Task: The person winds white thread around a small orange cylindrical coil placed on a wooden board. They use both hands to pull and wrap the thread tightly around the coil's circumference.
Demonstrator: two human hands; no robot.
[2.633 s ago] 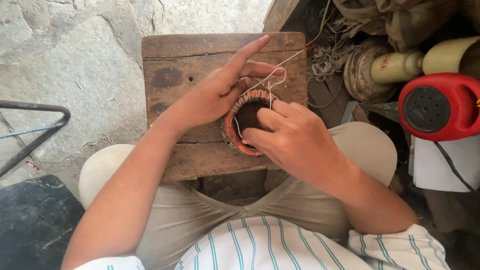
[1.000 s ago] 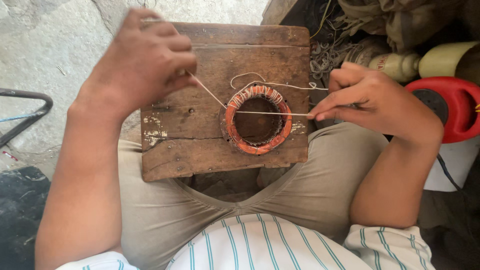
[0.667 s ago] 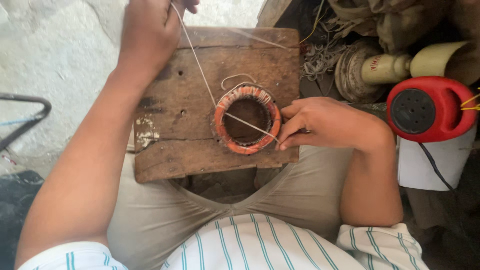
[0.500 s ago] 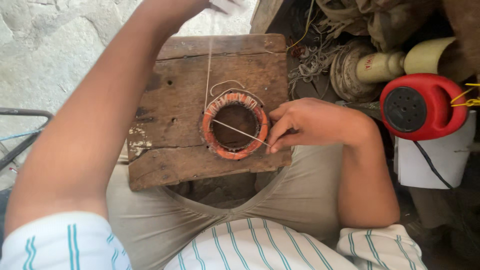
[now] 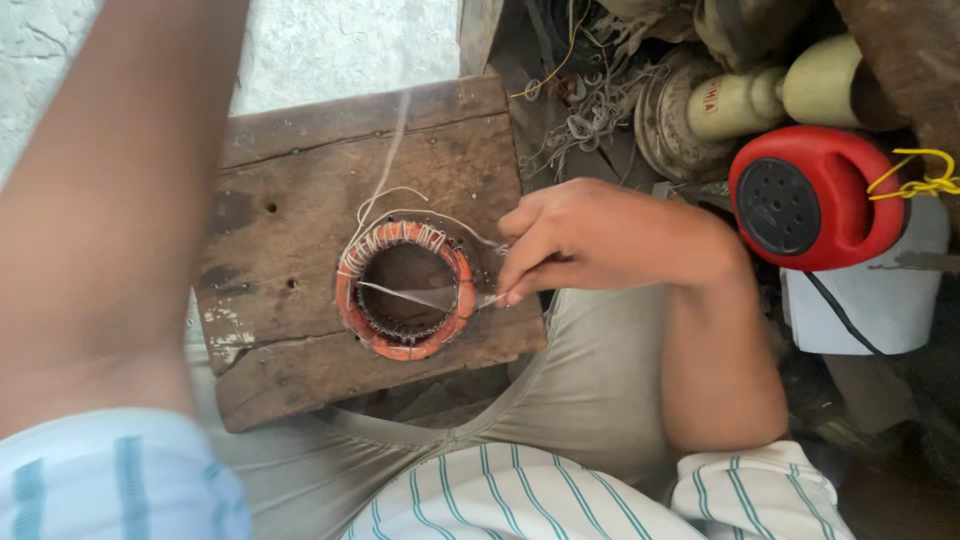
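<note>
One hand did the visible gripping: the right hand [image 5: 600, 240] sat at the right edge of the round orange-wrapped motor stator ring [image 5: 405, 290], fingers curled in and fingertips [image 5: 512, 292] pinched shut on a thin pale lacing thread [image 5: 420, 294]. That thread ran taut from the pinch across the ring's open middle to its left inner side, and another stretch of it went up off the ring toward the top of the shot, looking blurry there. A loose loop of it lay just above the ring too.

The ring itself lay flat on a worn dark wooden board [image 5: 300, 200], near the board's front right corner, and the board rested across the person's lap in beige trousers [image 5: 590, 390].

As for the left side, only the forearm [image 5: 110, 200] showed, big and blurred across the left of the shot; the hand was out of frame, so no clue what it gripped.

Off to the right sat a red round plastic reel [image 5: 810, 195] with a yellow cord [image 5: 925, 180] knotted on it, plus a tangle of scrap wire [image 5: 590, 110] behind the board.
</note>
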